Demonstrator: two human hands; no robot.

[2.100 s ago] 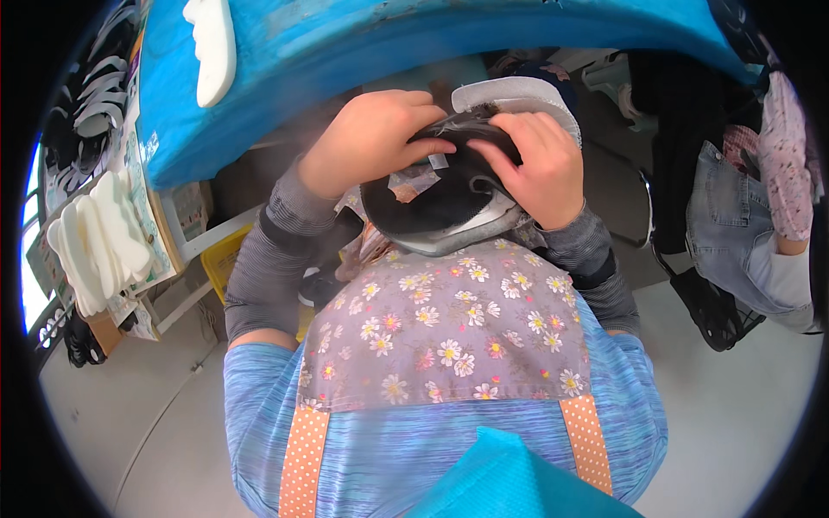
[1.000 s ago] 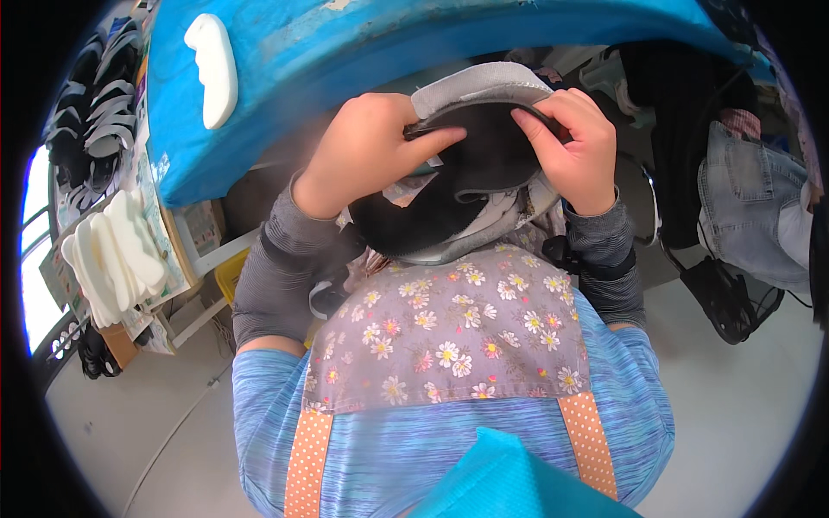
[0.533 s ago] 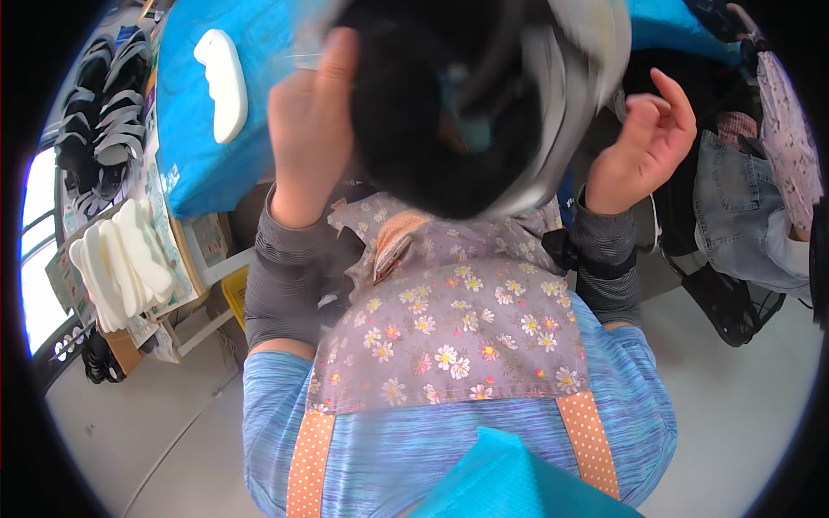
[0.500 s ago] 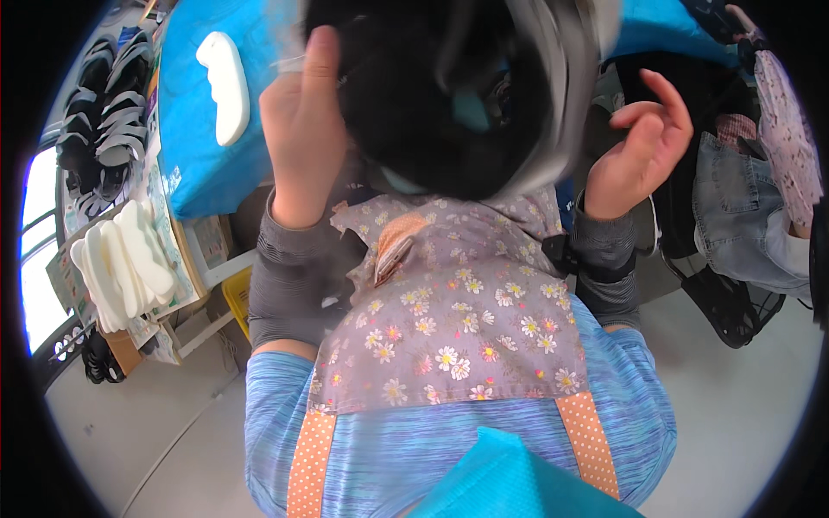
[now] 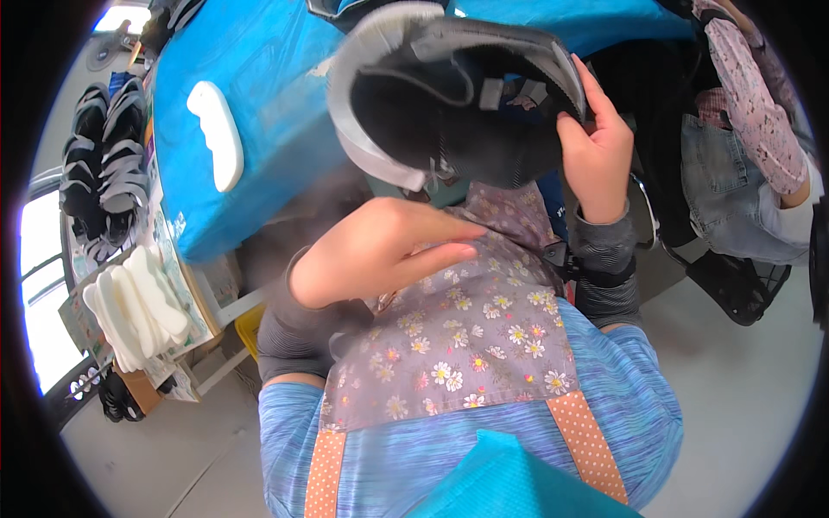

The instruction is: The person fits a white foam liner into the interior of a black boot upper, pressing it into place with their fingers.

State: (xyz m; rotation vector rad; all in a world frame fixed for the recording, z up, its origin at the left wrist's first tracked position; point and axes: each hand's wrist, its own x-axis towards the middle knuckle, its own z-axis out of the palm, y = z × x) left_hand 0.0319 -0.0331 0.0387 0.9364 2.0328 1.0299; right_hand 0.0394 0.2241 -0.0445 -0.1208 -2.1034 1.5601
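Note:
A black and grey shoe upper (image 5: 471, 142), with a dark lining and a pale padded rim, is held up near the top middle. My right hand (image 5: 600, 151) grips its right edge, thumb on the near side and fingers behind. Below the upper, in front of my flowered apron (image 5: 466, 319), my left hand (image 5: 380, 250) is stretched out to the right. Its thumb and fingers are apart, and nothing shows between them. A white insole (image 5: 218, 138) lies on the blue-covered table (image 5: 276, 78) to the left.
Several white insoles (image 5: 138, 306) sit on a lower shelf at left. Behind them stand stacked black and grey shoe uppers (image 5: 121, 164). At right another person in a flowered sleeve (image 5: 760, 104) sits close by, near a black chair frame (image 5: 743, 281).
My left hand has let go of the upper and dropped toward the middle. My right hand, free before, has taken the upper's right edge. The upper has turned, showing more of its rim.

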